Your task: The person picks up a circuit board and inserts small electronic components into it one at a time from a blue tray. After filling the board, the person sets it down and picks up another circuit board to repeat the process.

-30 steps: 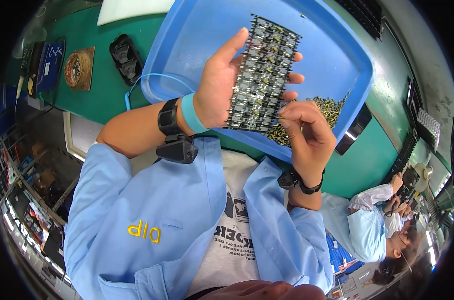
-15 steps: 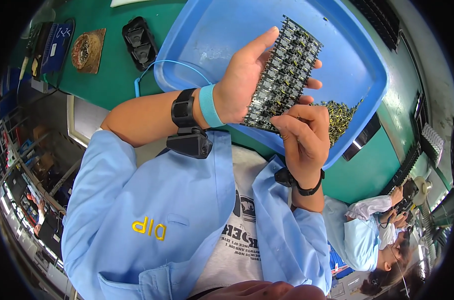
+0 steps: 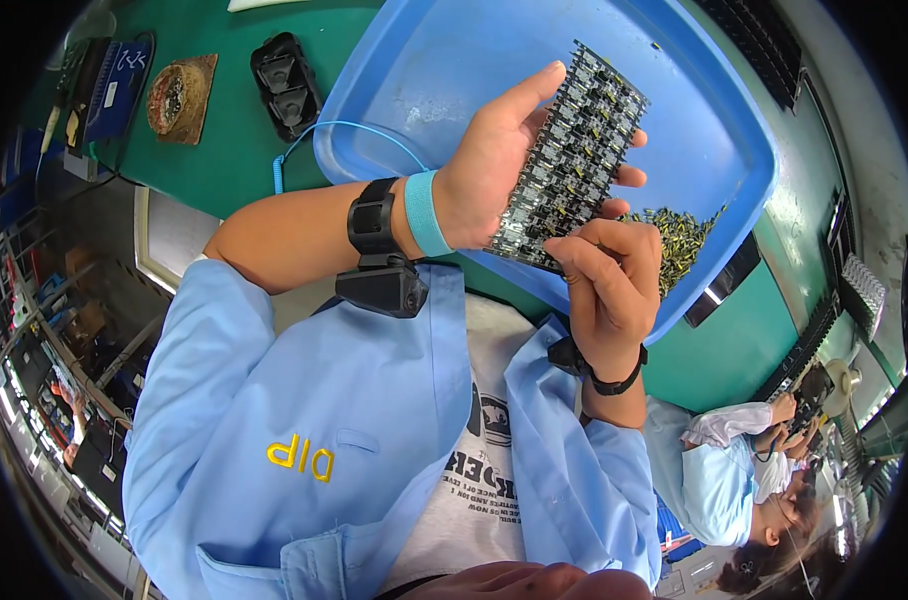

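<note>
My left hand (image 3: pixel 484 160) supports a dark circuit board panel (image 3: pixel 574 150) from beneath, its thumb along one long edge and fingertips showing past the other. The panel is tilted and crowded with repeating rows of small parts, some with yellowish marks. At the panel's near end my right hand (image 3: pixel 614 275) has thumb and forefinger pinched together against the board. Whatever may be between those fingertips is too small to make out. Below the panel lies a blue plastic tray (image 3: pixel 414 60), with a heap of small black-and-gold cylindrical components (image 3: pixel 682 240) in its right part.
On the green table (image 3: pixel 209 185) left of the tray lie a black two-well holder (image 3: pixel 286 85), a round dish on a brown square (image 3: pixel 181 98) and a blue device (image 3: pixel 117 90). A coiled blue cord (image 3: pixel 279 175) runs toward my left wristband. Another person (image 3: pixel 719 480) works at the right.
The panel and my left hand have shifted very slightly right and down. My right hand keeps its pinch at the panel's near end. At the right, the other person's hands have moved a little.
</note>
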### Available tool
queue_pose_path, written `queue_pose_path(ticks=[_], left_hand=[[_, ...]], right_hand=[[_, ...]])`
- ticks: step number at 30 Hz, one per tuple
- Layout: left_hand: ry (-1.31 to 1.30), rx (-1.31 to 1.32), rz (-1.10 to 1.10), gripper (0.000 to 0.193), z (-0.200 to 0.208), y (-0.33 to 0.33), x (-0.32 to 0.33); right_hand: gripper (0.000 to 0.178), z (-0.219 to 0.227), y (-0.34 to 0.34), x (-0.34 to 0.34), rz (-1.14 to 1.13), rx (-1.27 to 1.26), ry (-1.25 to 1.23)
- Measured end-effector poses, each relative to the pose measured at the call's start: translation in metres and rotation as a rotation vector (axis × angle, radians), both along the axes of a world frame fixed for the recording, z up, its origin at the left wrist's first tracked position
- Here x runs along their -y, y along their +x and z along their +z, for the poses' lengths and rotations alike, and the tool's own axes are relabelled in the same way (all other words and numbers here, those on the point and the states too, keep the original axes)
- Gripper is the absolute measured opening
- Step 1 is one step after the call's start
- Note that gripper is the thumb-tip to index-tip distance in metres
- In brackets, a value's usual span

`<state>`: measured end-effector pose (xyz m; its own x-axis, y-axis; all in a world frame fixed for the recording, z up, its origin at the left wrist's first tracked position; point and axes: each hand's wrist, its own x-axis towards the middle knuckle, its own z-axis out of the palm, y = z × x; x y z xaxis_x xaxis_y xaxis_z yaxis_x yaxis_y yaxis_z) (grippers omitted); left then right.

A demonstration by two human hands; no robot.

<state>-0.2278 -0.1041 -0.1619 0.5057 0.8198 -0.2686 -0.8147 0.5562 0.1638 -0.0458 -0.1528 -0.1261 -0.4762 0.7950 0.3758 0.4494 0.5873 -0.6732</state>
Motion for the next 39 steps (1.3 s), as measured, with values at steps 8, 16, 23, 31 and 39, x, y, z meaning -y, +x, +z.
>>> queue_pose_path(ticks=[8,16,23,31,39], left_hand=[[-0.026,0.014,-0.004,0.074,0.001,0.0,-0.001],[0.034,0.169,-0.064,0.075,-0.002,0.001,-0.002],[0.067,0.262,-0.088,0.075,-0.008,0.002,0.0],[0.037,0.218,-0.063,0.075,-0.007,-0.001,0.003],[0.03,0.13,-0.044,0.074,-0.007,-0.003,0.004]], right_hand=[[0.027,0.003,0.001,-0.005,0.047,0.044,0.044],[0.036,0.012,0.006,0.0,0.12,0.211,0.275],[0.036,0.008,0.008,0.0,0.134,0.179,0.24],[0.027,0.003,0.002,0.003,0.076,0.12,0.102],[0.023,0.002,-0.003,0.004,0.045,0.063,0.048]])
